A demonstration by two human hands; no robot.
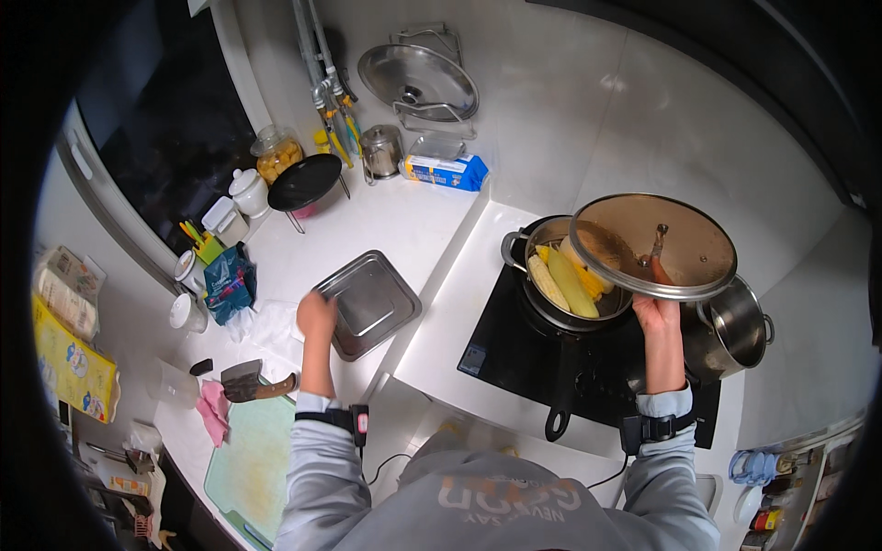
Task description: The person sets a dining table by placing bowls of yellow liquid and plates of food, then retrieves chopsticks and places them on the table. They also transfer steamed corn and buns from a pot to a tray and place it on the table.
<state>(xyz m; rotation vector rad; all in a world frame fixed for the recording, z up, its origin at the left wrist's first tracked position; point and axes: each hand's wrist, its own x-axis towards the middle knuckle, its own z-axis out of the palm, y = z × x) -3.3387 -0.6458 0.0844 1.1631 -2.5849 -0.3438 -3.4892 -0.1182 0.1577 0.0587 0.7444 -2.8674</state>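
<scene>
My right hand (658, 310) holds a glass pot lid (654, 241) with a metal rim, tilted over the right part of a steamer pot (579, 317). Corn cobs (548, 281), one with pale green husk (573, 282), and yellow pieces (591, 284) lie in this pot, partly hidden by the lid. The pot stands on a black cooktop (496, 330). At the left, my left hand (318, 317) is at the left edge of a rectangular metal tray (372, 306) on the white counter; its fingers look closed, but whether they grip the edge is unclear.
A deep steel pot (730, 337) stands right of the steamer. A black pan handle (565, 399) points towards me. A cleaver (251, 382) lies by a green cutting board (248, 448) and a pink cloth (213, 412). Behind are a black round rack (305, 182) and a wall-hung lid (418, 81).
</scene>
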